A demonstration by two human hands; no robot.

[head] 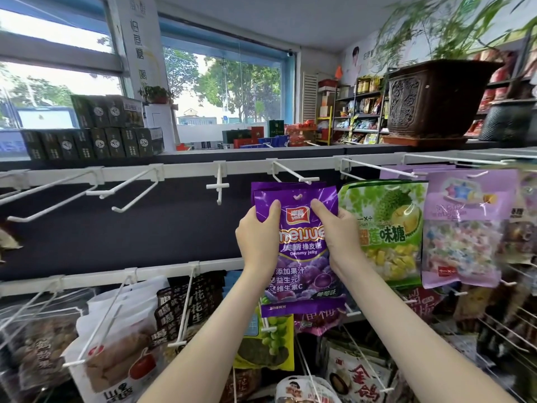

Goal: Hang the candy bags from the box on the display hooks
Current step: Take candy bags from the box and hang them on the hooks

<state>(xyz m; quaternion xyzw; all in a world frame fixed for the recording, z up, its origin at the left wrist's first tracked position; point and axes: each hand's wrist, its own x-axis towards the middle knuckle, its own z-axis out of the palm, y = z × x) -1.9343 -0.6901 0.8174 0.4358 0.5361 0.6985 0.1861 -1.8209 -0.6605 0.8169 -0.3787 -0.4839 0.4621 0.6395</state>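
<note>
Two hands are gripping one purple bag (pixel 299 248) upright in front of the rack: my left hand (pixel 257 237) is clasping its left edge and my right hand (pixel 338 234) its right edge, fingers wrapped around the upper part. I am holding its top just below the tip of an empty hook (pixel 293 173) on the upper rail (pixel 180 171). A green bag (pixel 386 228) is hanging just beside it on the right.

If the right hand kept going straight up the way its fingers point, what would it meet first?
Probably the white hook just above the purple gummy bag that the right hand holds; depth is unclear, so it might pass in front.
</note>
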